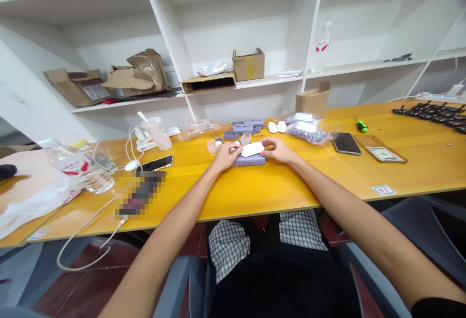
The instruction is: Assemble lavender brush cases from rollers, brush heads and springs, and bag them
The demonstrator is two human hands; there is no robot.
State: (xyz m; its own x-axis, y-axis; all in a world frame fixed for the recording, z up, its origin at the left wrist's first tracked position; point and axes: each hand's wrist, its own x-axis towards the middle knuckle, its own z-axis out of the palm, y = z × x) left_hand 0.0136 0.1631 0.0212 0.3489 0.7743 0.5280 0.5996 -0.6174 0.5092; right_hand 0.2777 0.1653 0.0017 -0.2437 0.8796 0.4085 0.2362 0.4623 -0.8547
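White oval piece (252, 149) sits btwn your two hands, approx. mid-table. It lies flat on top of a purple block (250, 161), which rests on the yellow table (255, 192).

Your left hand (225, 155) is at the piece's left end, fingers curled, tips pinching that end. Your right hand (278, 150) is at the right end, thumb & fingertips pinching it too. Both hands grip the same piece, w/ the piece spanning the gap btwn them. Can't tell whether your left fingers also touch the block underneath.

Just beyond your hands, on the far side, lie loose purple parts (245, 126). Two small white shells (276, 126) sit right of those, then a clear plastic bag (309, 132) w/ more purple & white parts inside.

To the right, apart from your right hand, are a dark phone (346, 143) and a clear case (380, 153) w/ a banknote in it. A green-handled screwdriver (361, 125) lies farther back.

To the left, apart from your left hand, are a second phone (158, 162), a plastic cup (156, 132) w/ a straw, and a clear water bottle (78, 166) near the left edge.
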